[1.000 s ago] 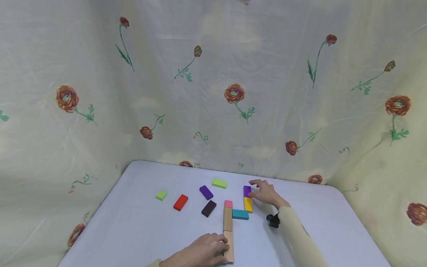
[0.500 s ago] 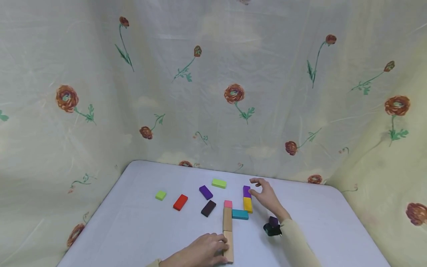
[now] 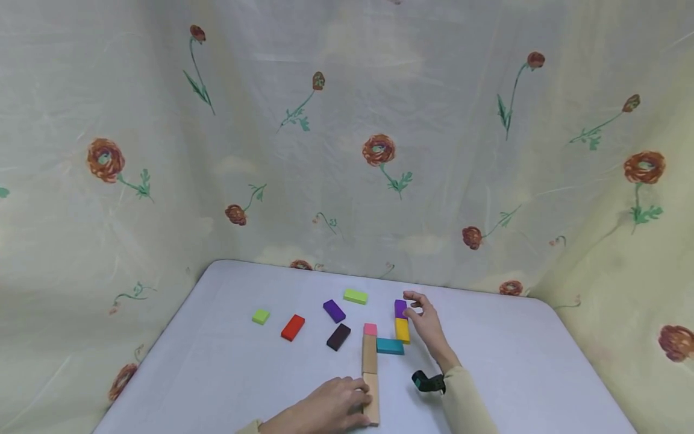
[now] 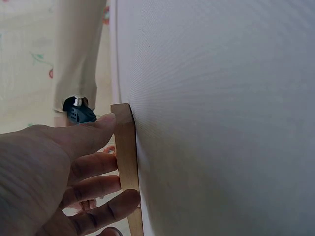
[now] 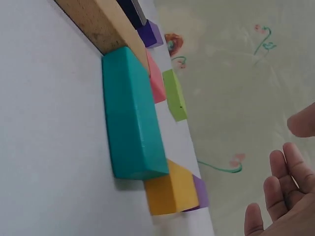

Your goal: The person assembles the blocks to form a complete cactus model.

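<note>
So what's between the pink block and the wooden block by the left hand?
A middle wooden block lies there, end to end between the pink block and the wooden block by the left hand; the head view shows it.

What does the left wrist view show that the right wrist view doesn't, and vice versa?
Only the left wrist view: left hand, cream right sleeve, black wrist camera.
Only the right wrist view: teal block, yellow block, pink block, lime block, black block, two purple blocks.
Both: at least one wooden block, part of the right hand, white tabletop, flowered curtain.
</note>
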Tool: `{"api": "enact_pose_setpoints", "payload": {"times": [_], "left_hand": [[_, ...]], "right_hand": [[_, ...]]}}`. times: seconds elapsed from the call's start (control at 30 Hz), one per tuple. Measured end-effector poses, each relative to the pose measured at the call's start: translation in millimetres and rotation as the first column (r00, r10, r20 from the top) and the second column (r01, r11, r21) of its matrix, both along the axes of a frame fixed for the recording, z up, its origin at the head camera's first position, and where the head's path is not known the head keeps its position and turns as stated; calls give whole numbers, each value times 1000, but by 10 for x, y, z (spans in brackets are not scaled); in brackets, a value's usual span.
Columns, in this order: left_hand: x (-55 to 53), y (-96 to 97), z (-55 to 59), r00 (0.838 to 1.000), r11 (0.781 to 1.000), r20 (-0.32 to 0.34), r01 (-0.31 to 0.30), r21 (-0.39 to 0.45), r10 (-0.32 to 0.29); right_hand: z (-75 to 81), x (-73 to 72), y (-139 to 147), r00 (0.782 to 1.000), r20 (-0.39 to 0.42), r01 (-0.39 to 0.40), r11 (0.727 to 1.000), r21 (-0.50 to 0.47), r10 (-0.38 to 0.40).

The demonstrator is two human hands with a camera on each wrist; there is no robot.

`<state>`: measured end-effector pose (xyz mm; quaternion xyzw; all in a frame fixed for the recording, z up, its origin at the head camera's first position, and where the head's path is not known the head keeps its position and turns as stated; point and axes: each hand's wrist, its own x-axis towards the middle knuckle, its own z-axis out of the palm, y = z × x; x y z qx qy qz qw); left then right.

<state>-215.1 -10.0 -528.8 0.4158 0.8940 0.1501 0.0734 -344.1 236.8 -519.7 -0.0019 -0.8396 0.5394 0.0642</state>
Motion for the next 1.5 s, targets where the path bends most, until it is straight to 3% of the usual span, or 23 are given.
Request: {"api": "enact_pose_setpoints", "payload": {"times": [0.27, 0.57, 0.83, 1.07, 1.27, 1.5], "left_hand": [[-5, -1, 7, 1000, 1000, 14, -3, 6, 3], [4, -4, -14, 1000, 1000, -9, 10, 11, -10], [-24, 22, 17, 995, 999, 83, -52, -16, 53], [-78, 3, 60, 993, 999, 112, -37, -5, 37], [-249, -58, 259, 999, 999, 12, -31, 37, 31], [-672, -278, 569, 991, 993, -67, -114, 43, 117]], "right_hand": [[-191, 6, -37, 993, 114, 21, 1000, -8, -19], [-331, 31, 61, 992, 125, 3, 1000, 16, -5], [-393, 34, 89, 993, 113, -36, 999, 24, 33], [-385, 32, 79, 989, 137, -56, 998, 35, 51], [-385, 25, 71, 980, 195, -58, 998, 36, 50], [-389, 22, 53, 983, 179, -58, 998, 38, 50]]}}
